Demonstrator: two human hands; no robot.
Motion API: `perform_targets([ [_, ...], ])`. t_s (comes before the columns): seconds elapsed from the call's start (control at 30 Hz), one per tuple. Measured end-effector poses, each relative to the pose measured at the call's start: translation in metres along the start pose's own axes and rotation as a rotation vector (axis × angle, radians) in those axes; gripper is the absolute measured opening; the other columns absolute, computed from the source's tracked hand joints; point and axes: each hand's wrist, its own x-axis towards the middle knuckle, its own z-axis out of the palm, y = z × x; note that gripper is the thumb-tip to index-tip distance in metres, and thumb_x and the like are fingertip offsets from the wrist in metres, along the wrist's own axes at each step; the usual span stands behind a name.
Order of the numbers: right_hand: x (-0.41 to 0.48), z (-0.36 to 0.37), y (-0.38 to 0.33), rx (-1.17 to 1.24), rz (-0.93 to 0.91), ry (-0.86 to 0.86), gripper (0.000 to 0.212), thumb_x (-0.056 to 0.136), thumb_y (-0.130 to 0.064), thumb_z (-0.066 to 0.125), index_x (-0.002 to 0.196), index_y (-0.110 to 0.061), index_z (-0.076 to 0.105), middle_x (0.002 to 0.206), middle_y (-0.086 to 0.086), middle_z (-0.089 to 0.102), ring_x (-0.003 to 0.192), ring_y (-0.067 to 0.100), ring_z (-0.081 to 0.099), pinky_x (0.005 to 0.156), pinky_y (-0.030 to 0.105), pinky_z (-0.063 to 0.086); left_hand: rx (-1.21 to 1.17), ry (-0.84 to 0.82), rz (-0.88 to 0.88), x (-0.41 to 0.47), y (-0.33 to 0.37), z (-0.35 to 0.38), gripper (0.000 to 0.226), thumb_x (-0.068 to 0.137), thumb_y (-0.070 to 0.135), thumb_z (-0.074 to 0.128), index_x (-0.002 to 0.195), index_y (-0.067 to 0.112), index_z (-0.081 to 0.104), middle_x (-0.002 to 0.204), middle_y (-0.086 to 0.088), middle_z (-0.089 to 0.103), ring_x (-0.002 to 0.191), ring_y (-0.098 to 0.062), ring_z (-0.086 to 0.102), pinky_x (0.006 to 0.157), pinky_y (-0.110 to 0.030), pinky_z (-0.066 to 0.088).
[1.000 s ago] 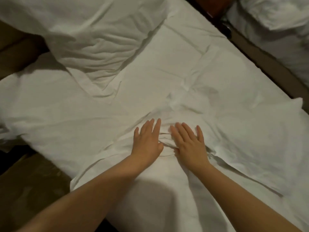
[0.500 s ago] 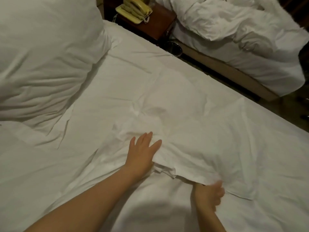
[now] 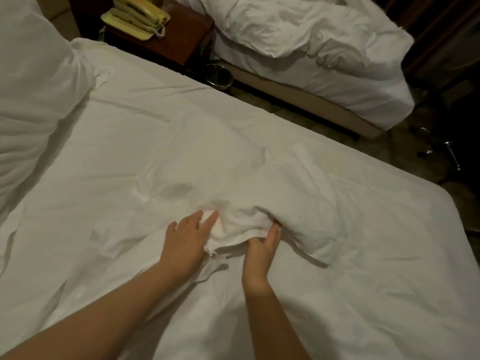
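I press my open left hand (image 3: 185, 245) flat on the bunched sheet (image 3: 233, 227), low in the middle of the frame, to pin it to the bed (image 3: 155, 126) while my right hand (image 3: 261, 249) curls round its fold to pull.

Right hand (image 3: 259, 252) grips the bunched white cloth (image 3: 241, 229); its fingertips go under the fold and are not seen. Left hand (image 3: 185, 242), just left of the grip, has one finger partly masked by a cloth bulge. Both forearms are cut by the bottom edge. Pillow (image 3: 31, 100), far up-left of the grip, is cut by the left and top edges. Telephone (image 3: 135, 16), well beyond the grip, is cut at the top edge. Metal frame (image 3: 450, 149), far right of the grip, is too dim to identify.
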Motion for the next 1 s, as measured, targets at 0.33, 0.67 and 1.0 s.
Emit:
perform_targets([
  [0.33, 0.044, 0.125, -0.155, -0.409, -0.699, -0.558, 0.074, 0.082, 0.001, 0.044, 0.151, -0.02, 0.025, 0.159, -0.005, 0.016, 0.146, 0.011, 0.011, 0.118, 0.033, 0.003, -0.693, 0.216, -0.757, 0.091, -0.102, -0.086, 0.052, 0.096, 0.015, 0.045, 0.146, 0.009, 0.029, 0.14, -0.021, 0.043, 0.122, -0.038, 0.047, 0.09, -0.034, 0.039],
  [0.67, 0.07, 0.117, -0.064, -1.051, -0.675, -0.513, 0.055, 0.102, -0.039, 0.026, 0.153, -0.027, 0.008, 0.161, -0.006, 0.001, 0.148, 0.015, 0.0, 0.118, 0.036, -0.001, -0.818, 0.222, -0.789, 0.104, -0.129, -0.087, 0.057, 0.091, 0.0, 0.039, 0.146, 0.013, 0.032, 0.148, -0.011, 0.038, 0.128, -0.031, 0.044, 0.102, -0.032, 0.036],
  [1.0, -0.03, 0.076, -0.063, -0.923, -0.335, -0.414, 0.059, 0.099, -0.034, 0.035, 0.153, -0.028, 0.012, 0.16, -0.007, 0.011, 0.147, 0.016, 0.004, 0.118, 0.046, -0.001, -0.205, 0.304, -0.273, -0.026, -0.042, -0.073, 0.063, 0.09, 0.018, 0.049, 0.149, 0.02, 0.027, 0.153, -0.008, 0.028, 0.141, -0.026, 0.024, 0.113, -0.05, 0.022],
])
